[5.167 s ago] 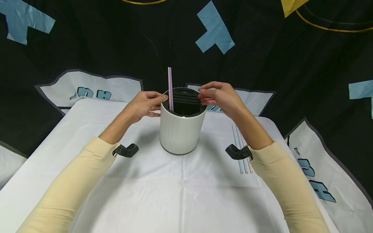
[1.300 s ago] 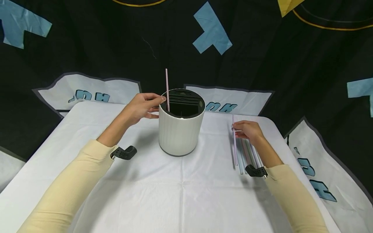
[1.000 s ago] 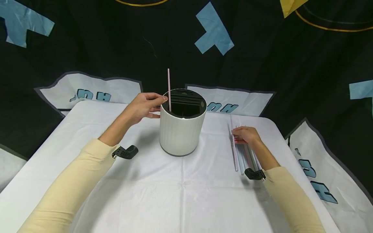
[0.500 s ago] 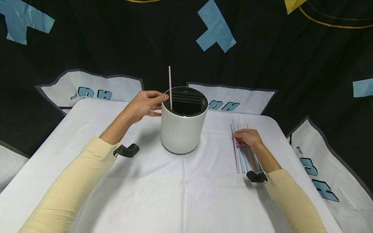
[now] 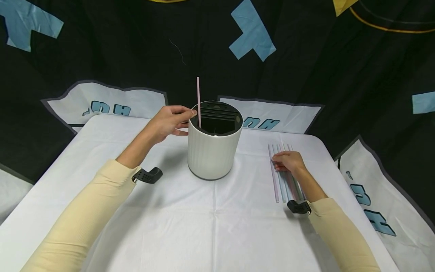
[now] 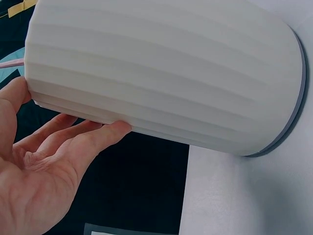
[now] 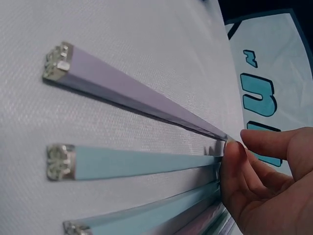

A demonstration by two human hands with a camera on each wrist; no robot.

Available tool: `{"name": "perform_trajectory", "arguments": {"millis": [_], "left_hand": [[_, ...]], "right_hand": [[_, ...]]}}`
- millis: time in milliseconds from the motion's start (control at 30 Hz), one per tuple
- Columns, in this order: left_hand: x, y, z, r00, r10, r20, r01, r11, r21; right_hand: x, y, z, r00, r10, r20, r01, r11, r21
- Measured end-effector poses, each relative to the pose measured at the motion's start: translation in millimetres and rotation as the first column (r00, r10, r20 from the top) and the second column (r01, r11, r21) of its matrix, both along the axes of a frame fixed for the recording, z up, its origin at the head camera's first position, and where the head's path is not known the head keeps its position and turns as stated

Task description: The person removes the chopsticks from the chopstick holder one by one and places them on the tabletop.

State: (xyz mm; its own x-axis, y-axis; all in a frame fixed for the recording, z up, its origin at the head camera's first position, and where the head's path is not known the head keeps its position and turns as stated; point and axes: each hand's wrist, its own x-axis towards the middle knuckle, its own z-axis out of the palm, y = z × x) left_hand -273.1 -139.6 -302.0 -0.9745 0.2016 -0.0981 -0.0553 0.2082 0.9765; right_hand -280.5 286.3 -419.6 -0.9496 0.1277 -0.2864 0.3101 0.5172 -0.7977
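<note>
A white ribbed utensil holder [image 5: 212, 156] with a black divided insert stands upright mid-table. One pink chopstick [image 5: 198, 102] stands in it near the left rim. My left hand [image 5: 168, 124] grips the holder's upper left edge; in the left wrist view its fingers touch the ribbed wall. To the right, a lilac chopstick [image 7: 142, 93] with a silver ornamental end lies on the cloth. My right hand [image 5: 289, 162] pinches it near its far part, thumb and fingertip close together. Beside it lie several more chopsticks, among them a light blue chopstick [image 7: 132, 162]; my hand partly covers them.
A white cloth [image 5: 190, 234] covers the table. Behind it hangs a dark backdrop [image 5: 136, 45] with blue tape patches [image 5: 253, 32] and white lettered panels.
Earlier two pink chopsticks stood in the holder; one stands there now. My right hand has moved from the holder to the row and lowered the lilac chopstick flat. My left hand stays put.
</note>
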Motion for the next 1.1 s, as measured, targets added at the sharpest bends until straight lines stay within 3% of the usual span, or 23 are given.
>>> {"name": "perform_trajectory", "arguments": {"millis": [133, 267, 367, 533, 667, 800, 933, 1100], "left_hand": [[-1.0, 0, -0.3, 1.0, 0.004, 0.007, -0.004, 1.0, 0.002], [-0.8, -1, 0.5, 1.0, 0.005, 0.008, -0.005, 1.0, 0.012], [-0.6, -1, 0.9, 1.0, 0.001, 0.007, -0.001, 1.0, 0.021], [-0.3, 0, 0.3, 1.0, 0.007, 0.009, -0.007, 1.0, 0.006], [-0.5, 0, -1.3, 1.0, 0.009, 0.01, -0.009, 1.0, 0.001], [-0.3, -1, -1.2, 1.0, 0.008, 0.013, -0.008, 1.0, -0.001], [-0.5, -1, -0.5, 1.0, 0.005, 0.007, -0.005, 1.0, -0.005], [-2.5, 0, -0.5, 1.0, 0.001, 0.004, -0.001, 1.0, -0.006]], "right_hand": [[-0.3, 0, 4.3, 1.0, -0.006, -0.008, 0.006, 1.0, -0.012], [2.7, -3, 18.9, 0.999, 0.026, -0.046, -0.027, 0.999, -0.022], [5.2, -11, 38.2, 0.995, 0.047, -0.089, -0.05, 0.998, -0.026], [8.6, -37, 87.2, 0.986, 0.087, -0.144, -0.097, 0.993, -0.064], [14.3, -63, 126.0, 0.968, 0.136, -0.211, -0.161, 0.981, -0.106], [18.4, -90, 154.5, 0.943, 0.183, -0.279, -0.222, 0.968, -0.115], [20.8, -117, 171.3, 0.918, 0.232, -0.322, -0.283, 0.952, -0.12], [22.8, -148, 179.6, 0.897, 0.284, -0.34, -0.344, 0.93, -0.129]]}}
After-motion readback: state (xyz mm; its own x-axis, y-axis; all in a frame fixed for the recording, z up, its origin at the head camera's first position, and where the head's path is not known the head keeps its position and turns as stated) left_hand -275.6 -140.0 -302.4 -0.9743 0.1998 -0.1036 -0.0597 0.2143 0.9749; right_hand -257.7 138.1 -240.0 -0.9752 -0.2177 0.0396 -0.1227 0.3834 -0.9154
